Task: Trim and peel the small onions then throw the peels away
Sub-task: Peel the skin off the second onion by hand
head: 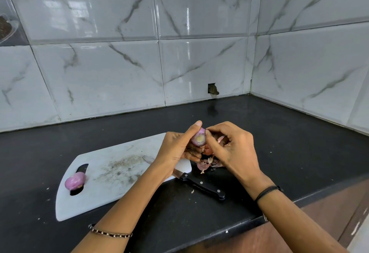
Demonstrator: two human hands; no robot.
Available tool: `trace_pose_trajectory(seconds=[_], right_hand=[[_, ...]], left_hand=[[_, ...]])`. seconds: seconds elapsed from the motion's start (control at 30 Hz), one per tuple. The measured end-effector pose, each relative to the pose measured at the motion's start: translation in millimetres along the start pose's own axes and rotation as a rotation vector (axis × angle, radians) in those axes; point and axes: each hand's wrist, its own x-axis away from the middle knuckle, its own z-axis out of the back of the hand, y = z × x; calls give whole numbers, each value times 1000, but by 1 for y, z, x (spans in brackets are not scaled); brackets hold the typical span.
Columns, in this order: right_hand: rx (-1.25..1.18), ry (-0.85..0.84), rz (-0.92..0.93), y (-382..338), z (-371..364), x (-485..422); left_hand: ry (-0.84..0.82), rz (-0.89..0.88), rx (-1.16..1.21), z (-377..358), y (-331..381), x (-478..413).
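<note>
My left hand (pixel 175 151) curls round a small purple onion (pixel 198 138), thumb over its top, the cut end with its pale core turned toward me. My right hand (pixel 233 151) meets it from three o'clock, fingertips pinching the skin (pixel 220 139) at the onion's edge, with loose pink pieces showing inside that hand's curl.

I judge the job about half done. One peeled onion (pixel 74 181) lies at eight o'clock from my hands, by the handle slot of the white cutting board (pixel 111 173). The one I hold is trimmed but only partly stripped. No other onions are in view.

A heap of peels (pixel 207 164) sits on the black counter (pixel 279 133) just beneath my hands, not yet thrown away. A black-handled knife (pixel 201 185) lies at six o'clock, just beside that heap, so gathering it calls for care. No bin is visible.
</note>
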Motion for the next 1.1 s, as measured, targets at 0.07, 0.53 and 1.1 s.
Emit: trace_pose_trajectory(seconds=[0.07,0.53,1.1], right_hand=[[47,-20,10,2,-2,0],[144,-172,20,-4,-2,2],[-21,-63,133,-5,4,1]], left_hand=[[-8,13,-18,0,0,0],[-62,73,-92,9,3,0],[-75,42,49,7,3,-1]])
